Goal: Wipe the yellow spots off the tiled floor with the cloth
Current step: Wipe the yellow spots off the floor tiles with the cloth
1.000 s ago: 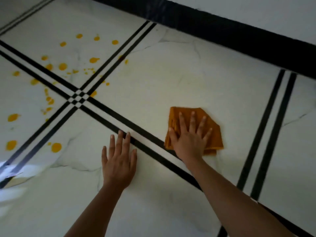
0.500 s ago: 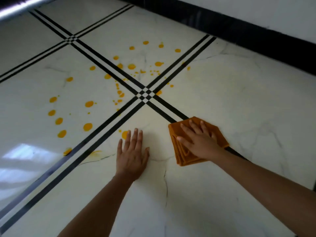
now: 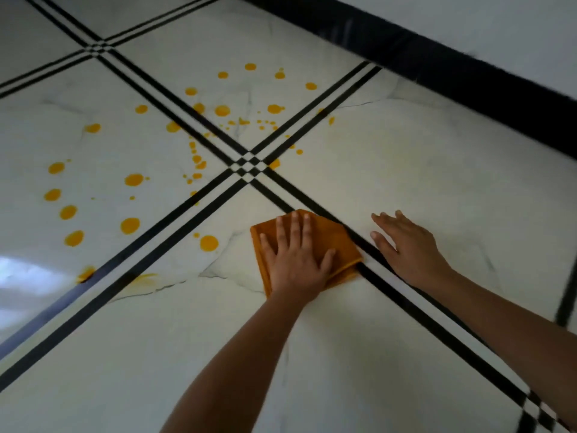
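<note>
left hand (image 3: 296, 260): lay flat on the cloth (image 3: 340, 242), fingers straight and spread, pressing it down, not clenched.
right hand (image 3: 409, 245): released, fingers extended, palm down just right of the cloth; whether it touched the tile could not be told.
cloth: orange, folded, on the tiled floor (image 3: 437, 170), its right corner over a black double line (image 3: 415, 320), just nearer than the line crossing.
yellow spots (image 3: 209, 243): scattered left of and beyond the crossing; the nearest large one just left of the cloth.
skirting (image 3: 468, 76): black band along the floor's far right edge.
</note>
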Demonstrator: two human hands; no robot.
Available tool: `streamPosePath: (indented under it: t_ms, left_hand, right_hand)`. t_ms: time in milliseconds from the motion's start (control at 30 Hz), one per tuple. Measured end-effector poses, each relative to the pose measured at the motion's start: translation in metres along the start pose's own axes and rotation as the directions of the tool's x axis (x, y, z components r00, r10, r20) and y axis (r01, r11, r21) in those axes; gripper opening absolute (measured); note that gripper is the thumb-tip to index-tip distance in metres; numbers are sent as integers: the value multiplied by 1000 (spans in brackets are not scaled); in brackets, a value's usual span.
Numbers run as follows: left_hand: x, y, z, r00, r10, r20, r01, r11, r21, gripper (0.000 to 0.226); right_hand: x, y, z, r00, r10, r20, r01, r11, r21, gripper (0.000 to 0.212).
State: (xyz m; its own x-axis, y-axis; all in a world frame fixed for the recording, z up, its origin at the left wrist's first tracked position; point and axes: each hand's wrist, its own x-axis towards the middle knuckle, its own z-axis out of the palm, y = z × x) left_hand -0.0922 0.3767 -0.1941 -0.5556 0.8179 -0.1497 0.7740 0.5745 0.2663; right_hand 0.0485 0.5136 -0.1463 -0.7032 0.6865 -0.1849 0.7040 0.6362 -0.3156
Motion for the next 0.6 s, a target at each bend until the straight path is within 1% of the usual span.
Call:
streamPosePath:
  t_ms: [100, 167, 200, 233, 267, 300, 333, 367, 400, 433, 467, 500, 533, 567, 600]
  left_hand:
    - [-1, -86, -22, 989, -140, -48, 142, 989, 48, 79]
    - [-1, -140, -38, 942, -326, -79, 330, 943, 36, 81]
    - [-6, -154, -43, 920, -383, -84, 386, 922, 17, 81]
    - [-17, -164, -43, 929, -360, -84, 363, 931, 26, 81]
    - [-29, -163, -40, 966, -247, -77, 252, 966, 60, 80]
    - [-40, -164, -36, 991, -129, -29, 131, 984, 117, 79]
    - [-44, -169, -35, 998, -59, 6, 57, 990, 127, 77]
    - [-37, -179, -39, 998, -61, 0, 60, 991, 119, 77]
    - [-29, -193, -46, 984, -172, -45, 176, 979, 100, 77]
    - [-24, -200, -52, 948, -305, -95, 312, 947, 74, 77]
    - [-26, -203, -55, 922, -372, -107, 380, 923, 56, 78]
    - [-36, -205, -53, 940, -325, -107, 333, 941, 67, 78]
    - [-52, -201, -48, 981, -167, -95, 177, 979, 104, 77]
    - [-68, -203, -42, 1000, -11, -21, 14, 983, 182, 77]
    - [-75, -212, -43, 997, 72, 21, -75, 978, 195, 76]
  right_hand:
    - [12, -38, 8, 990, -125, 59, 125, 992, -1, 47]
    - [21, -75, 20, 977, -195, 82, 194, 981, 13, 47]
    - [25, -91, 26, 970, -225, 91, 226, 974, 9, 47]
    - [30, -110, 35, 960, -258, 107, 259, 966, 6, 48]
    - [32, -122, 41, 954, -277, 118, 278, 960, 4, 48]
    - [35, -135, 48, 947, -291, 133, 294, 956, 1, 49]
    - [38, -147, 55, 941, -303, 147, 307, 952, -4, 50]
    - [39, -156, 59, 940, -304, 157, 309, 951, -4, 51]
    - [39, -166, 65, 939, -302, 163, 306, 952, 1, 51]
    - [39, -172, 68, 942, -297, 158, 299, 954, 10, 50]
    - [40, -177, 70, 944, -294, 152, 295, 955, 12, 50]
    - [42, -184, 72, 943, -302, 143, 303, 953, 13, 50]
    - [42, -189, 72, 945, -302, 127, 301, 953, 21, 50]
    - [43, -195, 73, 948, -296, 115, 294, 955, 35, 49]
    - [43, -200, 73, 953, -283, 107, 279, 959, 51, 49]
